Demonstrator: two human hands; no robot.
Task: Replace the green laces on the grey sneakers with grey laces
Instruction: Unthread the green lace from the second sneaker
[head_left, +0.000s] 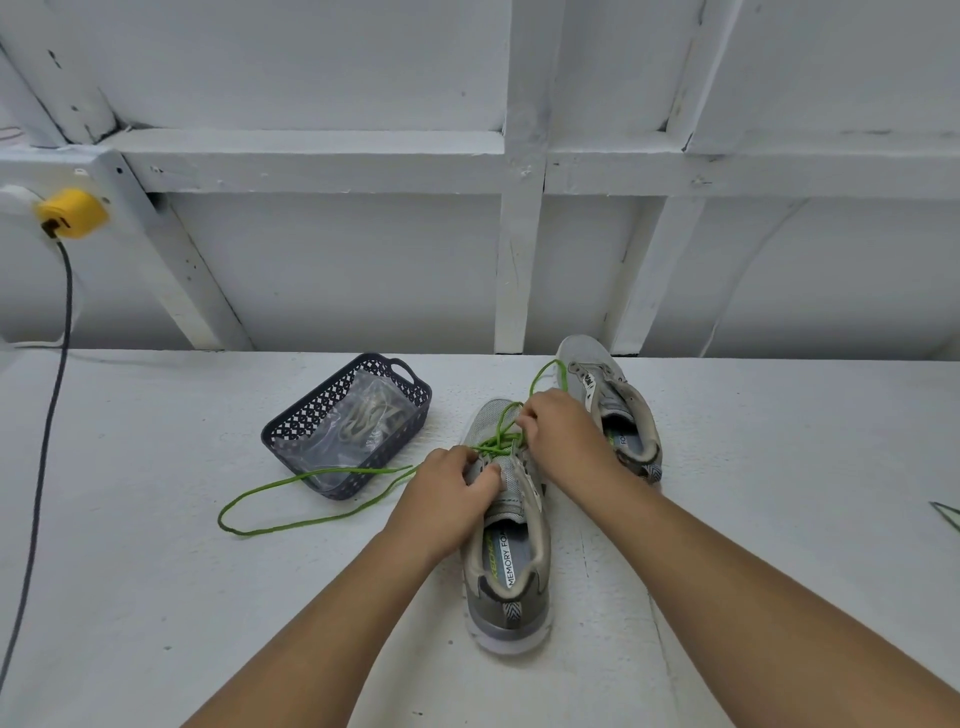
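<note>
Hands meet over the nearer grey sneaker (506, 530), which lies lengthwise between the forearms with its heel toward the person. The left hand (451, 499) grips that shoe at the tongue and side, thumb curled over the upper, steadying it. The right hand (563, 441) sits just beyond, fingertips pinching the green lace (311, 480) at the crossings near the toe end of the eyelet row. From that pinch one length of lace runs up past the right hand toward the second sneaker (610, 405); another trails out to the left of the left hand, looping across the white surface (156, 597) and over the near corner of the dark basket (291, 423).

Judging from this, the work is at an early stage: the lace looks undone and pulled out of the upper eyelets, yet it remains threaded through the lower ones. The second sneaker, just behind the right hand, shows no clear green lacing in its eyelets, though I cannot tell whether it is fully stripped. Beyond the left hand, the basket holds a clear bag with pale laces (366, 413) inside, seemingly the grey replacements, unopened. So finishing the unlacing and all the relacing appear to remain.
</note>
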